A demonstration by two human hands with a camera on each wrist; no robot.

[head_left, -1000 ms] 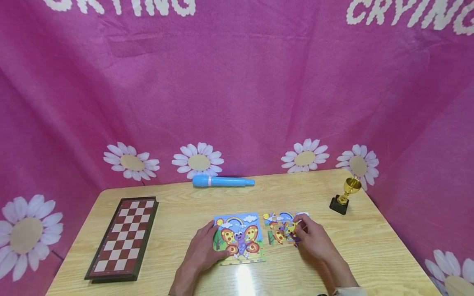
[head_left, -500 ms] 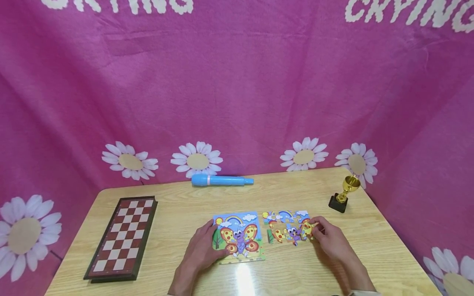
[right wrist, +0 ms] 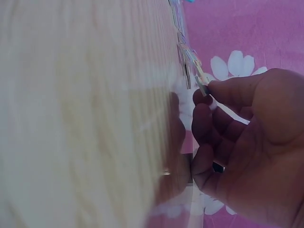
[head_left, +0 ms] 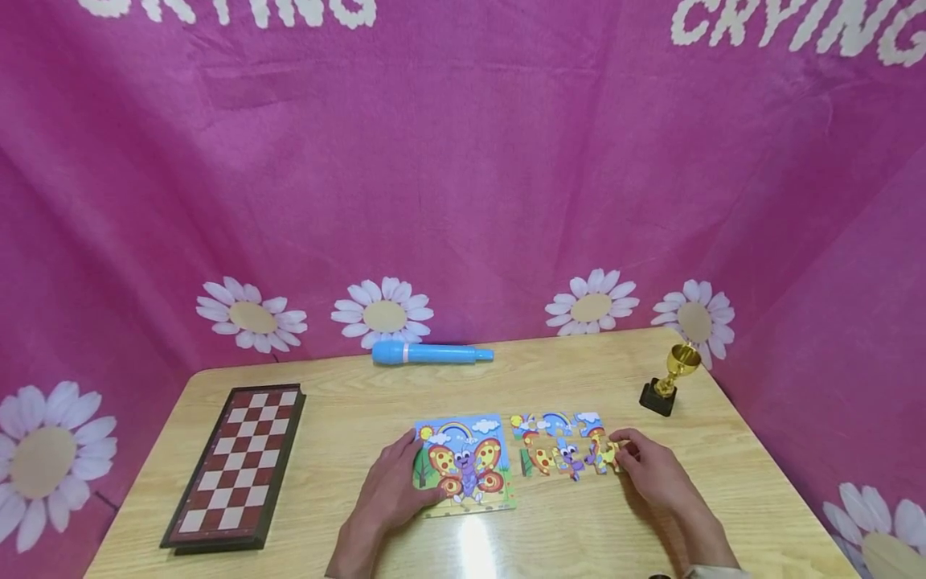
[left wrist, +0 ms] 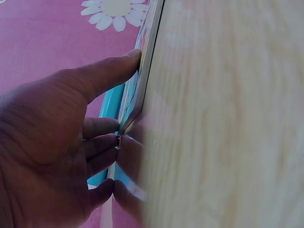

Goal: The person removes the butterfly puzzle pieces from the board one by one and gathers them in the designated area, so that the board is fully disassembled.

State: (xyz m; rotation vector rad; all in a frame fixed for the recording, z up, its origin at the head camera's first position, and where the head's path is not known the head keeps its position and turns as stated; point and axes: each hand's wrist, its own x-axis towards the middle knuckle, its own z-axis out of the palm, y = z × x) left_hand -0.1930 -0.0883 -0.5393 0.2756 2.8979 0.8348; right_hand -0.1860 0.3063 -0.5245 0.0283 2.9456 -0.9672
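Observation:
A square picture board with a cartoon butterfly, sun and rainbow lies flat on the table. My left hand rests at its left side, fingers along the edge and the thumb over the near left part. To the board's right are loose jigsaw pieces of the same butterfly picture, laid out in rough rows. Thumb and index finger of my right hand pinch a yellow-and-red jigsaw piece at the right end of the lower row. In the right wrist view that piece tilts up slightly.
A brown-and-white chessboard lies at the left of the wooden table. At the back is a blue microphone-shaped object. A small gold trophy cup on a black base stands at the back right. Pink flowered cloth surrounds the table.
My right hand has moved right with the yellow-and-red piece, from over the middle pieces to the lower row's right end. The left hand stays at the board.

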